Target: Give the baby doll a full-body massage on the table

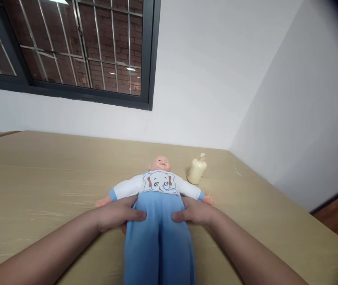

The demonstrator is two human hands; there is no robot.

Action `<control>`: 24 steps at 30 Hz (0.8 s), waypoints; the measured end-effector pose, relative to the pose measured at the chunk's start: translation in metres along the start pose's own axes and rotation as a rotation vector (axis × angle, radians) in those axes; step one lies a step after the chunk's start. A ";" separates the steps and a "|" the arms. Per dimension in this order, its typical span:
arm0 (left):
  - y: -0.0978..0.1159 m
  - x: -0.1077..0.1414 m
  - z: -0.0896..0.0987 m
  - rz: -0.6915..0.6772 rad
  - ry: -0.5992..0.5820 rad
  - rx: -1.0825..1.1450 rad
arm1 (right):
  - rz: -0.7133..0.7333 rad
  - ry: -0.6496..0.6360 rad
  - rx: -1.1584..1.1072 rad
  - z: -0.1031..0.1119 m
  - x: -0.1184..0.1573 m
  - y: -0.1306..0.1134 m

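A baby doll [160, 163] lies on its back on a tan surface, head away from me and arms spread out. It wears a white top [130, 187] with an elephant face and blue cuffs, and blue trousers [159, 237]. My left hand [123, 213] grips the trousers at the left hip, thumb on top and the other fingers mostly hidden at the side. On the right hip, my right hand [194, 210] holds the trousers the same way, its fingers partly under the cloth. The lower ends of the trousers run out of view.
A cream pump bottle [197, 170] stands just right of the doll's head. Farther right, a thin pale strand [237, 170] lies on the tan surface [53, 178]. White walls rise behind and to the right, with a barred, dark-framed window [150, 59] at the upper left.
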State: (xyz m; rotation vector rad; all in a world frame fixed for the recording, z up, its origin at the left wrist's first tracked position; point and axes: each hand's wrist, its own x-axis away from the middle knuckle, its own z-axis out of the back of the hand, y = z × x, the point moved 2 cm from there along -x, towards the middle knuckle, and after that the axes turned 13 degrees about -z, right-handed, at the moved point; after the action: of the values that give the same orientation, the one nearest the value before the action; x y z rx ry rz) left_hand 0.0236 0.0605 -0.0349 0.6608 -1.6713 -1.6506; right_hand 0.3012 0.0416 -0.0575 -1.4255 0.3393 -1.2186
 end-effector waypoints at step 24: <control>0.054 -0.115 0.005 -0.426 0.763 0.040 | 0.352 0.787 -0.267 0.035 -0.078 -0.078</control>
State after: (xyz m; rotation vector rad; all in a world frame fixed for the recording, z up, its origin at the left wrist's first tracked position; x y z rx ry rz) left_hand 0.0982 0.1549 0.0056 1.5196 -1.0451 -1.3578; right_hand 0.2637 0.1441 -0.0196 -0.9785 1.2755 -1.4262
